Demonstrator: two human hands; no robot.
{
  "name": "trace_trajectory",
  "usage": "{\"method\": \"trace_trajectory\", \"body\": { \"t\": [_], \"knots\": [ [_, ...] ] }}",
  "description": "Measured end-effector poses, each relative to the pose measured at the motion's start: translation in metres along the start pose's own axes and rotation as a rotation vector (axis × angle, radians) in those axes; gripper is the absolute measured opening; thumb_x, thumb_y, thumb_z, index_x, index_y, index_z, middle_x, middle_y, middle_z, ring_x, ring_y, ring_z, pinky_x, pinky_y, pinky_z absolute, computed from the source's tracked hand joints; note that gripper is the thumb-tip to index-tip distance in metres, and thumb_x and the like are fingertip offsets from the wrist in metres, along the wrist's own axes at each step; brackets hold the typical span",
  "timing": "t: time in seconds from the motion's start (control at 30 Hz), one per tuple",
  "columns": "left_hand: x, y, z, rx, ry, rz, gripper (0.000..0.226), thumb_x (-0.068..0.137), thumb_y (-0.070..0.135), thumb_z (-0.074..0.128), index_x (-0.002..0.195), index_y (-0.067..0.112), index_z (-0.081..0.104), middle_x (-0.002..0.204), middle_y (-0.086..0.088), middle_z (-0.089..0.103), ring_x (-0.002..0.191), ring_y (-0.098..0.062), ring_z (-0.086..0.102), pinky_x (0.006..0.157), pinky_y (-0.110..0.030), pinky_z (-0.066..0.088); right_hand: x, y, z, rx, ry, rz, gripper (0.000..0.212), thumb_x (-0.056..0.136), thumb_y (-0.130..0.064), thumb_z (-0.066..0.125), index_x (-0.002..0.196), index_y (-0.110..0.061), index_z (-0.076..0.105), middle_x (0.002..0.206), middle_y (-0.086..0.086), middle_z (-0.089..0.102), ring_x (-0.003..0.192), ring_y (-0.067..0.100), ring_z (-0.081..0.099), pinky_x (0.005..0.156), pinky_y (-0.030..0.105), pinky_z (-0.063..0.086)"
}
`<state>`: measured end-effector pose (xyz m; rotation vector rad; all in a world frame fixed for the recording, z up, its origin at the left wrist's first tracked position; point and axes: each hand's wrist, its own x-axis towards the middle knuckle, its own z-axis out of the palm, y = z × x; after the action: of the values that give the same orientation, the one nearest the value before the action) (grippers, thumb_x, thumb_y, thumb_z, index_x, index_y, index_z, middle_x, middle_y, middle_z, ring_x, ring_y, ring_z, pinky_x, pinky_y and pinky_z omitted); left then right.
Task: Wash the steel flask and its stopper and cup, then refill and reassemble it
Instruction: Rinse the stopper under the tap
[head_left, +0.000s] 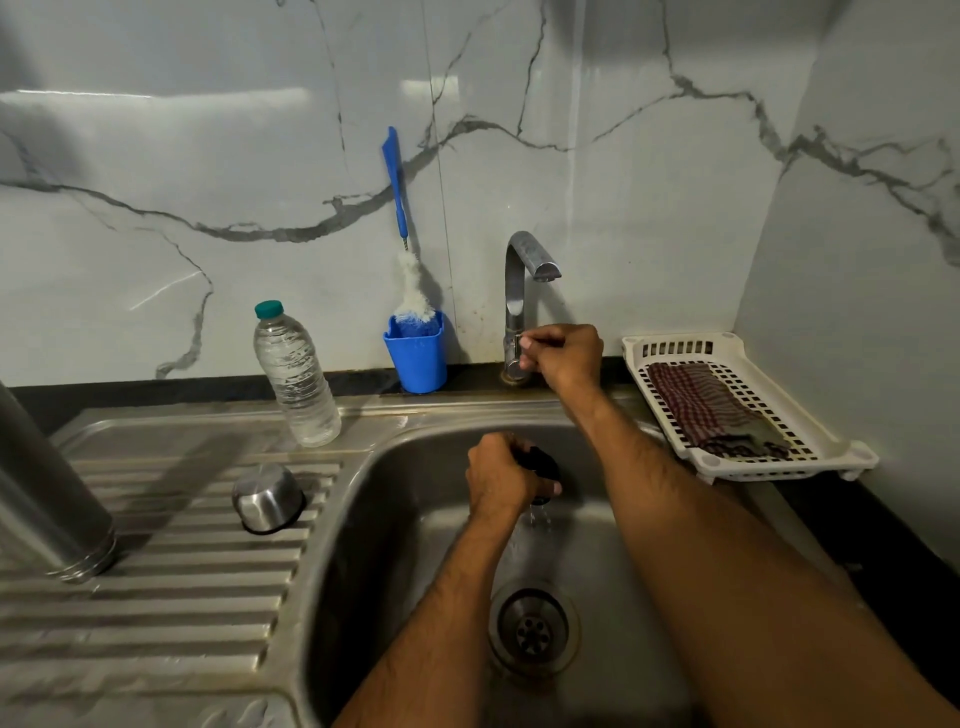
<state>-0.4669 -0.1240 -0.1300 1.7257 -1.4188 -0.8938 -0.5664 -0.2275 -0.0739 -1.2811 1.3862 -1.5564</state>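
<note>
Stopper (543, 464): black, gripped in the curled fingers of the left hand (501, 478) over the sink (395, 519), water dripping from it; right hand (563, 356) pinches the tap (519, 291) lever, so the step in hand appears to be rinsing the stopper. Steel flask (49, 493) and upturned cup (267, 499) stand on the drainboard, apparently still to be reassembled; the next move likely calls for refilling from the water bottle (296, 374). Blue holder (418, 358) contains a bottle brush (402, 218); white basket (753, 410) contains a checked cloth (711, 405).

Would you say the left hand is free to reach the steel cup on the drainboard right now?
Probably not yet: the left hand grips the black stopper. The path to the cup looks unobstructed.
</note>
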Motion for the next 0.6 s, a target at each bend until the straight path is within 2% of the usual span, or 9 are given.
{"method": "trace_trajectory", "body": {
  "t": [0.1,0.2,0.27,0.37,0.47,0.6],
  "knots": [
    [0.000,-0.001,-0.003,-0.048,0.015,0.007,0.049,0.061,0.007,0.096,0.095,0.019,0.063,0.104,0.001,0.066,0.104,-0.016,0.063,0.080,-0.023,0.055,-0.018,0.006,-0.012,0.021,0.022,0.015,0.012,0.087,0.001,0.075,0.097,-0.005,0.077,0.080,0.008,0.076,0.060,0.017,0.071,0.064,0.029,0.062],
    [-0.001,-0.001,-0.008,-0.078,0.035,0.023,0.052,0.060,0.006,0.096,0.102,0.016,0.066,0.111,-0.002,0.068,0.108,-0.017,0.064,0.090,-0.028,0.057,-0.042,0.013,-0.024,-0.074,-0.083,0.050,0.010,0.087,-0.002,0.075,0.096,-0.004,0.078,0.081,0.014,0.076,0.061,0.015,0.068,0.057,0.023,0.058],
    [-0.002,-0.001,-0.013,-0.088,0.052,0.040,0.049,0.063,0.006,0.094,0.102,0.017,0.067,0.112,-0.001,0.069,0.108,-0.016,0.064,0.094,-0.031,0.057,-0.055,0.017,-0.030,-0.137,-0.160,0.086,0.009,0.087,-0.008,0.077,0.096,-0.006,0.079,0.084,0.012,0.077,0.071,0.017,0.069,0.061,0.026,0.058],
    [-0.005,0.000,-0.019,-0.123,0.100,0.062,0.050,0.063,0.007,0.094,0.098,0.021,0.063,0.107,0.001,0.066,0.105,-0.016,0.063,0.091,-0.030,0.057,-0.069,0.022,-0.038,-0.164,-0.225,0.200,0.009,0.086,-0.017,0.080,0.094,-0.014,0.080,0.090,0.003,0.077,0.086,0.016,0.072,0.067,0.028,0.062],
    [-0.007,0.001,-0.022,-0.142,0.126,0.101,0.046,0.065,0.005,0.093,0.096,0.020,0.063,0.100,0.002,0.066,0.101,-0.016,0.065,0.087,-0.027,0.057,-0.079,0.025,-0.040,-0.137,-0.266,0.289,0.007,0.085,-0.013,0.080,0.092,-0.013,0.081,0.092,0.006,0.078,0.090,0.024,0.074,0.076,0.041,0.065],
    [-0.012,-0.001,-0.025,-0.127,0.121,0.152,0.048,0.064,0.007,0.094,0.104,0.013,0.069,0.103,0.000,0.071,0.099,-0.013,0.067,0.083,-0.019,0.053,-0.090,0.019,-0.040,-0.036,-0.255,0.314,0.009,0.085,-0.010,0.079,0.094,-0.007,0.079,0.095,0.011,0.077,0.093,0.029,0.074,0.072,0.044,0.065]
  ]
}}
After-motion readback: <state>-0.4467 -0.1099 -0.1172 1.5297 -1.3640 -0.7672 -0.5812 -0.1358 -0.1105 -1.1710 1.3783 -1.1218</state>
